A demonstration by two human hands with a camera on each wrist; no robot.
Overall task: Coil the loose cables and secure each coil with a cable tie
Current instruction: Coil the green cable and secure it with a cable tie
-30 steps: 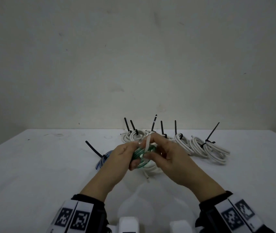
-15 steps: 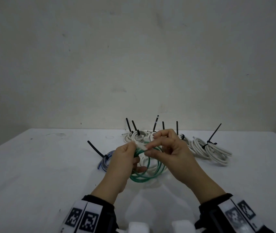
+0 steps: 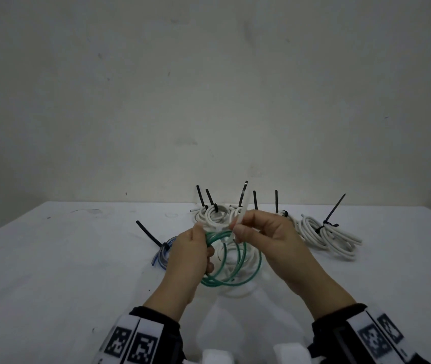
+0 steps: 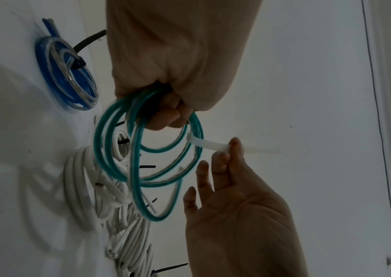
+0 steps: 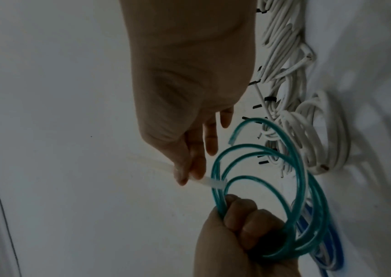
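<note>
A coil of green cable (image 3: 231, 261) (image 4: 142, 165) (image 5: 284, 187) hangs above the white table (image 3: 51, 271). My left hand (image 3: 190, 253) (image 4: 165, 112) (image 5: 237, 221) grips the coil's strands in a fist. A white cable tie (image 3: 242, 214) (image 4: 211, 145) (image 5: 213, 184) is wrapped round the strands just beside that fist. My right hand (image 3: 259, 232) (image 4: 227, 161) (image 5: 187, 168) pinches the tie's tail between thumb and forefinger, its other fingers spread loosely.
Several white cable coils (image 3: 327, 235) (image 5: 320, 131) bound with black ties (image 3: 333, 208) lie along the table's far side. A blue and clear coil (image 3: 163, 252) (image 4: 68, 75) with a black tie lies left of my left hand. A loose white coil (image 3: 238, 287) lies under the green one.
The green coil has opened out and hangs lower. My right hand has drawn the white tie's tail up and away from the strands, tightening its loop.
</note>
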